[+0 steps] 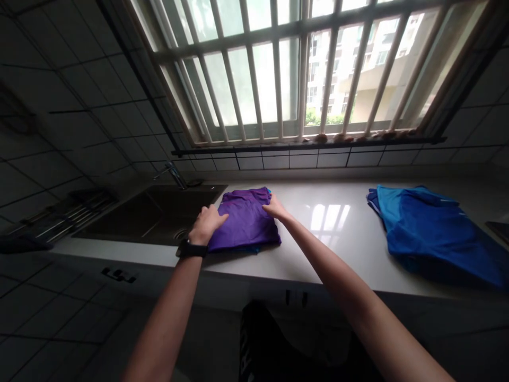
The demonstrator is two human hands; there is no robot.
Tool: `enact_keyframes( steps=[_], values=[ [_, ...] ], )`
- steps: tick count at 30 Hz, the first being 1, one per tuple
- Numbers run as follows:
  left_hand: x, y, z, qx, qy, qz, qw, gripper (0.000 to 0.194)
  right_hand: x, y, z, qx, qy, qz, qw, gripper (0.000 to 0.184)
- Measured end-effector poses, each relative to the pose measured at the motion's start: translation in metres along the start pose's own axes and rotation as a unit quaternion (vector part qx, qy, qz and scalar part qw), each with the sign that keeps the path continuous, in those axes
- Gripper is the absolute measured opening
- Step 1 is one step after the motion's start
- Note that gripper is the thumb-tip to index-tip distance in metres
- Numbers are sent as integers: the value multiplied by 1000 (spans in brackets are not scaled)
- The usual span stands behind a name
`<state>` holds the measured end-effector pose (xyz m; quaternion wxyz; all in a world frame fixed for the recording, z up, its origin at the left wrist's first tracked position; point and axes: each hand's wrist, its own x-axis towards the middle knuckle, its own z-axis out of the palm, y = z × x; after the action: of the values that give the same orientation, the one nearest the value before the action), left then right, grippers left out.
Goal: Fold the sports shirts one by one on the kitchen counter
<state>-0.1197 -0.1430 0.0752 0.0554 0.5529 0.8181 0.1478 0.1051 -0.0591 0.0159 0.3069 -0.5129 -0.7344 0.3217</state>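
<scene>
Here's the left hand (pixel 205 225), fingers parted, and right hand (pixel 275 207), grip unclear, flanking purple cloth (pixel 245 220), where even tension should limit creases.

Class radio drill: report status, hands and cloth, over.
Left hand at purple cloth's left edge, right hand at its right. Cloth flat on counter. Blue pile off right, clear of both hands.
</scene>
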Motion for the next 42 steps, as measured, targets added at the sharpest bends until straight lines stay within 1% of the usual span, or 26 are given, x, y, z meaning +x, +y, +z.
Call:
enact_keyframes(
  steps=[1,3,6,7,9,10,12,15,16,17,20,21,22,23,24,25,27,28,29,31,33,35,37,38,40,42],
  values=[
    [-15,-9,6,30,-20,9,999,53,-6,7,2,-10,-4,28,1000,68],
    [-40,-25,14,67,-34,7,997,53,-18,18,2,-19,5,92,996,55],
    [-62,-39,16,65,-49,-38,996,53,-28,24,-5,-3,2,120,993,42],
    [-65,-40,15,44,-63,-47,996,49,-30,23,-9,18,-17,134,991,39],
    [-66,-39,10,-20,-86,-55,995,38,-33,19,-14,61,-79,155,983,32],
    [-65,-38,7,-49,-85,-58,993,33,-35,16,-16,76,-109,157,979,29],
    [-62,-36,1,-76,-44,-66,994,27,-42,8,-17,96,-138,142,975,30],
    [-56,-41,-9,-40,52,-63,996,25,-57,-6,-13,123,-147,103,976,31],
    [-54,-45,-10,-24,71,-63,995,26,-63,-9,-11,128,-157,89,975,30],
    [-53,-50,-11,-9,76,-67,995,28,-69,-13,-9,125,-170,77,974,28],
    [-52,-61,-5,48,54,-78,994,35,-83,-18,-8,84,-195,48,976,26],
    [-53,-62,-1,70,61,-69,993,37,-86,-19,-10,70,-193,43,978,25],
    [-54,-61,4,86,80,-42,992,37,-89,-18,-14,60,-189,38,979,23],
    [-56,-58,9,92,101,4,991,36,-91,-16,-19,54,-183,33,981,21],
    [-59,-52,16,84,115,68,988,36,-93,-14,-25,50,-177,30,982,20],
    [-62,-44,24,65,112,142,981,37,-95,-11,-31,45,-172,27,984,19],
    [-69,-24,41,18,58,285,957,43,-98,-3,-46,36,-156,14,987,17],
    [-73,-14,51,5,24,332,943,47,-99,3,-53,31,-144,4,989,15],
    [-77,-6,60,4,-7,362,932,51,-101,9,-59,28,-130,-9,991,13],
    [-82,7,76,22,-56,373,926,60,-105,22,-71,33,-105,-35,993,9],
    [-83,11,85,41,-93,360,927,64,-109,36,-81,50,-85,-53,994,9],
    [-80,11,85,48,-126,345,929,64,-113,47,-87,66,-62,-64,994,12],
    [-78,12,78,40,-141,338,930,62,-115,55,-89,45,-30,-69,996,14],
    [-78,15,74,29,-131,336,932,60,-116,57,-90,17,-13,-68,997,14],
    [-85,25,66,-2,-86,350,933,56,-118,59,-89,-55,7,-63,996,13],
    [-96,42,62,-38,-36,382,923,51,-119,59,-87,-115,10,-62,991,14]
  ],
)
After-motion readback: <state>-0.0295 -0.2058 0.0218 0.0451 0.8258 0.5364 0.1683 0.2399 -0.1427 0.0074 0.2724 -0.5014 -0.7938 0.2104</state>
